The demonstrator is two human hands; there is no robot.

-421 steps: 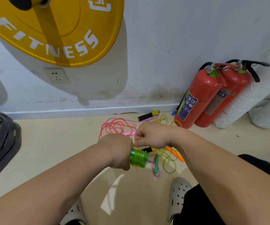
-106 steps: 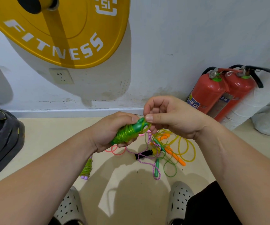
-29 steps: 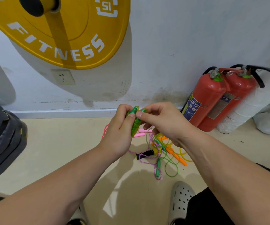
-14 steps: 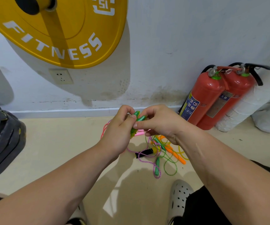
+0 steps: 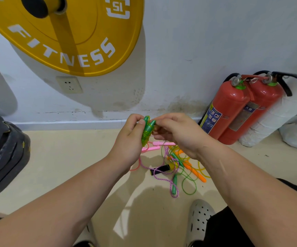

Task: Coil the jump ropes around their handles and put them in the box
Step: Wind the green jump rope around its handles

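Tilted a few seconds earlier, the green jump rope now stands nearly upright above the floor, cord wound round its 2 handles; the left hand grips the wound lower part and the right hand pinches at the handle tips. It looks light, with stiff handles but slick, springy cord likely to unwind, so the hold belongs on the wound middle, trapping the loose end. Uncoiled ropes lie tangled on the floor below; no box shows.

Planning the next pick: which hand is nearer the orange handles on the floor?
Right. Both hands hold the green coiled rope; the right hand hangs almost over the orange handles, the left hand farther to their left.
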